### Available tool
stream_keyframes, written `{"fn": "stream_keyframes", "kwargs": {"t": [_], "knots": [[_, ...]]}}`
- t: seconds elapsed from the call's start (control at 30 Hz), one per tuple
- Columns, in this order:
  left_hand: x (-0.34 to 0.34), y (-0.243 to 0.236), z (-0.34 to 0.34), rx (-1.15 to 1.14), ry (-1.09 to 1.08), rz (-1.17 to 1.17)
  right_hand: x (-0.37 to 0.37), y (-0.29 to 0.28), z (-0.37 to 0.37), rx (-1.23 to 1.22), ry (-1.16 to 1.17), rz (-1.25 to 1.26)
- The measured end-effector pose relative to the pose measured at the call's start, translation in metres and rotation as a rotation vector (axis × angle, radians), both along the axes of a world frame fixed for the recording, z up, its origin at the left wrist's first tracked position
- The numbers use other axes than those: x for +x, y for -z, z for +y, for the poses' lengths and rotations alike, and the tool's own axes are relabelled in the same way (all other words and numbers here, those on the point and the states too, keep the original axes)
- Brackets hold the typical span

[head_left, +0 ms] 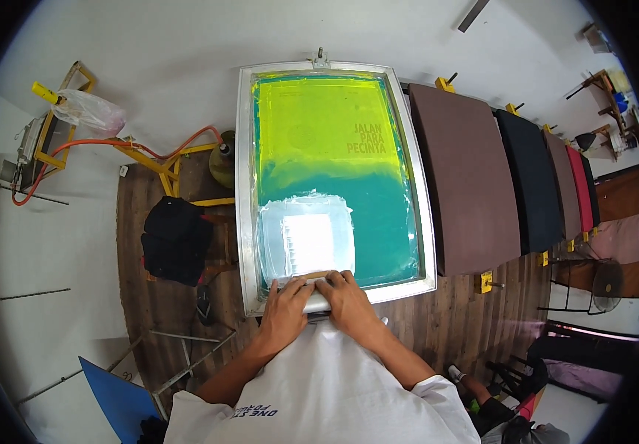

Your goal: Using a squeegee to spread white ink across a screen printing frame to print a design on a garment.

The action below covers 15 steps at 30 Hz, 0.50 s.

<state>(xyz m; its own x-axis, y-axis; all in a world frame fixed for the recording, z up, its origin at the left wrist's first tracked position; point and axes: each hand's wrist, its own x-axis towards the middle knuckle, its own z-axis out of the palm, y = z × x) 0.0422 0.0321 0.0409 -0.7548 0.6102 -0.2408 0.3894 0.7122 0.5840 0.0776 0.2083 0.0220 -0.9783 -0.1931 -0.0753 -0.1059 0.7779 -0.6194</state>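
A screen-printing frame [245, 192] with a pale metal rim lies in front of me. Its mesh [382, 222] is yellow-green at the far end and teal nearer me. A thick patch of white ink [343, 233] with ragged edges covers the near left, catching a bright reflection. Along the near edge, a wooden-handled squeegee [313, 276] sits at the ink's near side. My left hand [287, 303] and my right hand [348, 302] grip it side by side, fingers curled over the top. Its blade is hidden by the handle and my fingers.
To the right stand printing boards in brown cloth [464, 177], black cloth [528, 177] and red cloth [579, 189], with yellow brackets [486, 283]. Black folded cloth [177, 240] sits at left, near an orange hose [97, 143]. A person's leg [475, 388] shows lower right.
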Motion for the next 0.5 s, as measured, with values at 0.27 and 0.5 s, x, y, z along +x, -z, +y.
{"fn": "stream_keyframes", "kwargs": {"t": [0.27, 0.5], "knots": [[-0.084, 0.012, 0.016, 0.102, -0.111, 0.244, -0.082, -0.004, 0.004, 0.086, 0.066, 0.195], [-0.073, 0.022, 0.014, 0.103, -0.11, 0.177, -0.076, 0.01, 0.0, 0.099, 0.106, 0.208]]}}
